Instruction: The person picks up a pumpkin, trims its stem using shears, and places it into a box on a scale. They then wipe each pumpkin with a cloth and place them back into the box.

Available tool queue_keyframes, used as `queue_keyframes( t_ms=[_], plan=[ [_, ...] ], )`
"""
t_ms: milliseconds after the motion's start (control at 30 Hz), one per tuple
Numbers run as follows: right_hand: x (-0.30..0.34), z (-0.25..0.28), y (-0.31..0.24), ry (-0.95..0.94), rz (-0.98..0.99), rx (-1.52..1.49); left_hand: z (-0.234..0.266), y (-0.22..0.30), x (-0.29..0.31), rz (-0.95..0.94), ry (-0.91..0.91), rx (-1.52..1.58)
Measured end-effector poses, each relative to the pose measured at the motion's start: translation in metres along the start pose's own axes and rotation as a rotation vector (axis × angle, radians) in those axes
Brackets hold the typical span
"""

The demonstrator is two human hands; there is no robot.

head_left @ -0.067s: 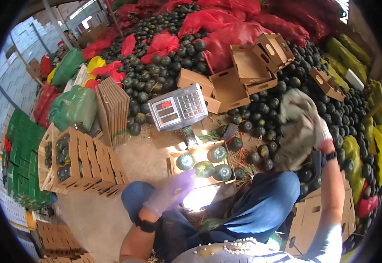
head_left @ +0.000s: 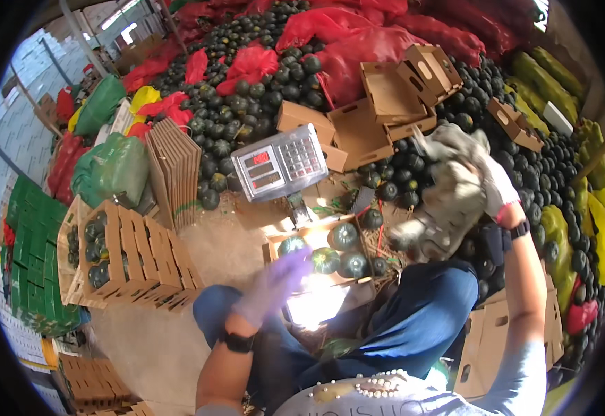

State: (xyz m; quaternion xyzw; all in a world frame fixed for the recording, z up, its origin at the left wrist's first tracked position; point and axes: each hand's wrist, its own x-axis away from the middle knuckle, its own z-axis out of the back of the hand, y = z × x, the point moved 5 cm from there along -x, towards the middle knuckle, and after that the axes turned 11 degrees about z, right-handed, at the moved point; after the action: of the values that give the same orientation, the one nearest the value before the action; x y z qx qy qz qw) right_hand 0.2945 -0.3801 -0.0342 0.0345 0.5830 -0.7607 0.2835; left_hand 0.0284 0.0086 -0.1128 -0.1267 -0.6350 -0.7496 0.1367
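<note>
My right hand (head_left: 499, 188), in a pale glove with a red cuff, grips a crumpled grey-green cloth (head_left: 452, 197) above the heap of dark green squashes on the right. The cloth hangs and spreads leftward, blurred. My left hand (head_left: 275, 286), in a white-and-purple glove, is empty, fingers stretched out beside the near left edge of an open cardboard box (head_left: 273, 255). It partly covers the box. Inside lie several round green squashes (head_left: 345, 236), seen from above. The box rests on a scale, whose grey display head (head_left: 279, 165) stands just behind it.
Filled cardboard boxes (head_left: 139, 253) and folded cardboard (head_left: 172, 170) stand on the left, green crates (head_left: 37, 256) further out. Empty boxes (head_left: 358, 135) lie on the squash heap (head_left: 247, 114). Red net sacks (head_left: 358, 59) are behind, yellow ones (head_left: 556, 243) at right. My bent knees (head_left: 427, 298) flank the box.
The cloth has swung left and down, bunching differently, with my right hand moving slightly left. My left hand has shifted a little, still over the box's near left corner.
</note>
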Motion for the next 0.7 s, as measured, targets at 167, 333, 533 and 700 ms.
queue_keyframes(
  t_ms=[167,333,533,700],
  plan=[
    [-0.003,-0.187,-0.124,-0.718,0.49,0.085,0.02,-0.024,-0.071,-0.311,-0.081,-0.059],
    [-0.03,-0.243,-0.146,-0.589,-0.046,0.109,0.063,-0.051,-0.057,-0.288,0.14,0.339],
    [0.009,-0.348,-0.036,-1.038,-0.064,0.639,0.152,-0.082,-0.021,-0.201,0.341,0.721],
    [0.132,-0.487,0.094,-0.987,-0.213,0.848,0.146,-0.12,-0.02,-0.074,0.308,0.684]
  ],
)
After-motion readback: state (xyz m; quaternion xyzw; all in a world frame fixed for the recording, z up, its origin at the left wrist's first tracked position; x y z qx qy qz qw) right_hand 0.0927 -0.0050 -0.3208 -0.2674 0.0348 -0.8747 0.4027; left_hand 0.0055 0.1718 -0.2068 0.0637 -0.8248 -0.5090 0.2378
